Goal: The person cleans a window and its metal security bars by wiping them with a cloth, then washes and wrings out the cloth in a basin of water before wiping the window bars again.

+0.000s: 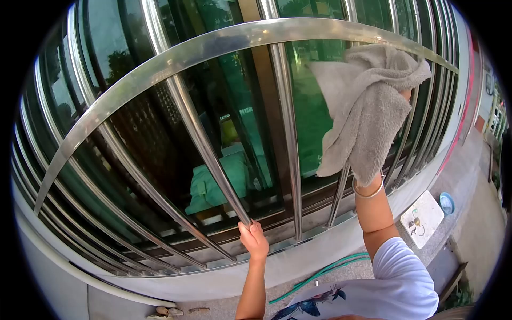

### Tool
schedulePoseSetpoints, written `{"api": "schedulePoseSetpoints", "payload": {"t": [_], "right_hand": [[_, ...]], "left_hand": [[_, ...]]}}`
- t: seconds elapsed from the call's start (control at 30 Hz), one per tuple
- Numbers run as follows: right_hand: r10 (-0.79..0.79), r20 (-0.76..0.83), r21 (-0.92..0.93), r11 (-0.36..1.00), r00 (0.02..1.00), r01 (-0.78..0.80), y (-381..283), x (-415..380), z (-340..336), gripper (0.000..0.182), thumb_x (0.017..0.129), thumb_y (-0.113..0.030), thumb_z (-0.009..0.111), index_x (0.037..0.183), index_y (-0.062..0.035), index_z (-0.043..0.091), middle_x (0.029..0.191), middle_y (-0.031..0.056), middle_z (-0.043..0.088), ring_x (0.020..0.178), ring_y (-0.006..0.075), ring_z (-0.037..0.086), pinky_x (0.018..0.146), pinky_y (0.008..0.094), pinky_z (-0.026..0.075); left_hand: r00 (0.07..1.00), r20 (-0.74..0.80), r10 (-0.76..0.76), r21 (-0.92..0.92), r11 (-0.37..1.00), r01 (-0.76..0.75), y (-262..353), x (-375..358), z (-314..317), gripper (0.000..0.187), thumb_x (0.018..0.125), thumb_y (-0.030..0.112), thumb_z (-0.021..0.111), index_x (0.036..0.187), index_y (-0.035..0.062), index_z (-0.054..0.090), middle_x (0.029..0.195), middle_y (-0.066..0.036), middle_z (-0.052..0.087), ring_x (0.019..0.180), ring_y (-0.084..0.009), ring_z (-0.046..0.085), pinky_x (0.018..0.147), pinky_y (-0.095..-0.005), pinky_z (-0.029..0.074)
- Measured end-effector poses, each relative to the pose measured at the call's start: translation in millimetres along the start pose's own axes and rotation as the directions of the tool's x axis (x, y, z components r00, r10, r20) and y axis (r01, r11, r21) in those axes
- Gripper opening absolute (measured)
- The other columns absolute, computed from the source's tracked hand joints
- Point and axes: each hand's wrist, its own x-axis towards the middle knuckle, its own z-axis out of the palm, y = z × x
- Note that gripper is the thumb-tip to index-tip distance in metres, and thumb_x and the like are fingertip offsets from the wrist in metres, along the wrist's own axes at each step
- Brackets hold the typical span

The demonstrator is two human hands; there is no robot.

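My left hand (253, 240) is wrapped round the lower part of a shiny metal window bar (201, 138). A grey towel (368, 101) drapes over my right hand (407, 94), which is raised to the bars on the right and holds it. Most of that hand is hidden by the cloth; only a bit of finger shows at its edge. The towel lies against the bars just under the curved flat metal band (277, 31), and its loose end hangs down over my wrist. A bangle (369, 193) circles the right wrist.
Behind the bars is green-tinted window glass (314, 112), with a turquoise bundle (220, 181) inside. Below the sill runs a green hose (325, 269). To the lower right are a white board (422, 219) with small items on it and a blue bowl (447, 203).
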Motion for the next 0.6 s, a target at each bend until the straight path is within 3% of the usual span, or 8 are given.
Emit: {"api": "schedulePoseSetpoints", "payload": {"t": [0.03, 0.07, 0.13, 0.23, 0.33, 0.37, 0.53, 0.6], "right_hand": [[-0.128, 0.046, -0.117, 0.984, 0.991, 0.133, 5.7, 22.2, 1.3, 0.049, 0.086, -0.013, 0.062, 0.130, -0.0044, 0.041, 0.114, 0.0117, 0.055, 0.110, 0.0220, 0.053, 0.094, 0.0404, 0.043], [-0.372, 0.205, -0.554, 0.719, 0.905, 0.421, 15.8, 40.8, 3.7, 0.047, 0.084, -0.014, 0.063, 0.126, -0.0054, 0.046, 0.114, 0.0120, 0.055, 0.112, 0.0243, 0.052, 0.096, 0.0405, 0.039], [-0.526, 0.496, -0.729, 0.181, 0.691, 0.660, 30.5, 60.6, 20.7, 0.040, 0.077, -0.015, 0.065, 0.115, -0.0062, 0.057, 0.109, 0.0109, 0.058, 0.109, 0.0266, 0.053, 0.089, 0.0412, 0.039], [-0.651, 0.423, -0.602, 0.317, 0.630, 0.733, 14.8, 31.5, 93.9, 0.039, 0.070, -0.027, 0.066, 0.103, -0.0063, 0.065, 0.107, 0.0094, 0.059, 0.110, 0.0229, 0.051, 0.095, 0.0395, 0.033], [-0.590, 0.601, -0.445, 0.314, 0.539, 0.839, 17.5, 33.8, 115.6, 0.030, 0.065, -0.026, 0.066, 0.089, -0.0085, 0.064, 0.093, 0.0054, 0.059, 0.101, 0.0223, 0.054, 0.090, 0.0366, 0.039], [-0.590, 0.597, -0.448, 0.317, 0.543, 0.836, 14.9, 35.3, 110.9, 0.030, 0.065, -0.026, 0.066, 0.089, -0.0085, 0.064, 0.093, 0.0054, 0.059, 0.101, 0.0223, 0.054, 0.090, 0.0366, 0.039], [-0.445, 0.874, -0.081, 0.264, 0.196, 0.961, -2.5, 57.1, 45.8, 0.017, 0.071, -0.009, 0.059, 0.088, -0.0106, 0.063, 0.103, -0.0012, 0.060, 0.104, 0.0178, 0.056, 0.087, 0.0325, 0.045], [-0.508, 0.827, -0.193, 0.147, 0.241, 0.970, -1.6, 80.3, 21.6, 0.019, 0.069, -0.006, 0.059, 0.088, -0.0085, 0.062, 0.098, 0.0015, 0.060, 0.097, 0.0199, 0.059, 0.082, 0.0329, 0.046]], "left_hand": [[1.000, -0.008, 0.004, -0.002, 1.000, -0.004, 0.4, -0.9, 1.6, 0.033, 0.097, 0.034, 0.043, 0.091, 0.0012, 0.043, 0.063, -0.003, 0.046, 0.052, -0.0085, 0.042, 0.048, -0.0235, 0.035], [0.999, -0.005, 0.033, 0.024, 0.999, -0.033, -2.1, -0.8, 3.3, 0.032, 0.098, 0.035, 0.039, 0.093, 0.0030, 0.040, 0.066, -0.001, 0.043, 0.052, -0.0055, 0.037, 0.044, -0.0199, 0.030], [0.999, -0.029, 0.038, 0.025, 0.999, -0.037, -5.1, -2.1, 4.1, 0.032, 0.098, 0.034, 0.040, 0.093, 0.0031, 0.040, 0.066, -0.001, 0.043, 0.053, -0.0055, 0.037, 0.044, -0.0199, 0.030], [0.996, -0.053, 0.076, 0.056, 0.996, -0.073, -2.6, -2.6, 8.1, 0.030, 0.098, 0.033, 0.039, 0.093, 0.0037, 0.040, 0.067, 0.000, 0.040, 0.053, -0.0051, 0.035, 0.045, -0.0196, 0.028], [0.998, -0.047, 0.045, -0.004, 0.999, -0.045, -1.7, -2.3, 9.3, 0.029, 0.099, 0.034, 0.039, 0.094, 0.0048, 0.040, 0.066, 0.001, 0.038, 0.052, -0.0043, 0.032, 0.044, -0.0193, 0.026], [0.999, -0.035, 0.019, -0.022, 1.000, -0.020, -1.2, -3.4, 7.7, 0.029, 0.099, 0.034, 0.039, 0.094, 0.0052, 0.039, 0.066, 0.002, 0.037, 0.052, -0.0040, 0.031, 0.044, -0.0194, 0.025], [0.997, -0.045, -0.055, -0.054, 0.997, 0.052, 5.5, -1.6, 6.0, 0.037, 0.097, 0.037, 0.043, 0.090, 0.0006, 0.041, 0.064, -0.002, 0.046, 0.052, -0.0075, 0.040, 0.047, -0.0223, 0.033], [0.997, -0.081, -0.013, -0.009, 1.000, 0.012, 2.4, -0.1, 7.5, 0.037, 0.097, 0.037, 0.043, 0.089, 0.0011, 0.041, 0.064, -0.002, 0.046, 0.052, -0.0079, 0.040, 0.047, -0.0227, 0.034]]}}
